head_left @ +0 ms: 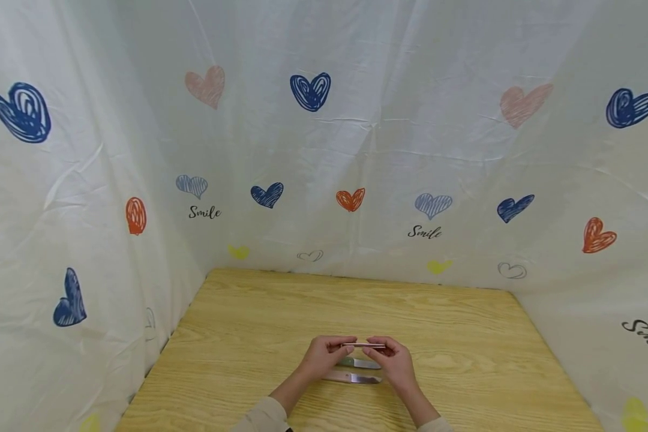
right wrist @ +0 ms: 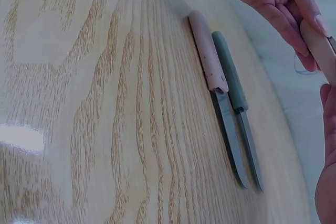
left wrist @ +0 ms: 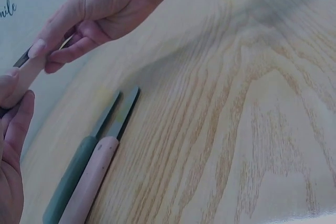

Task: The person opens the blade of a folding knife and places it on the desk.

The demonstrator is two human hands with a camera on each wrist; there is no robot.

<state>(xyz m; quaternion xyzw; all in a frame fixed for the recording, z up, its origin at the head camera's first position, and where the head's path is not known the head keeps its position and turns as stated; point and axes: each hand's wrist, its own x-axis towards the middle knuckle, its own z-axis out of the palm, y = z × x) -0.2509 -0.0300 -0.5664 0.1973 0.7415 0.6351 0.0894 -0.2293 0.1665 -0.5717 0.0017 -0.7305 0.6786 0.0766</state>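
Note:
Above the table my two hands hold a slim pale pink folding knife (head_left: pixel 363 345) level between them. A dark metal edge runs along its pink handle in both wrist views. My left hand (head_left: pixel 324 358) pinches one end between thumb and fingers; the other end is pinched by my right hand (head_left: pixel 398 361). Just below lie two more knives, side by side with blades pointing right in the head view. The green-handled knife (left wrist: pixel 79 166) is the farther one, and the pink-handled knife (right wrist: pixel 210 56) is nearer. Fingers cover much of the held piece.
The wood-grain table (head_left: pixel 248 312) carries both lying knives near its front middle. White curtains (head_left: pixel 378 150) printed with hearts and "Smile" surround its back and sides.

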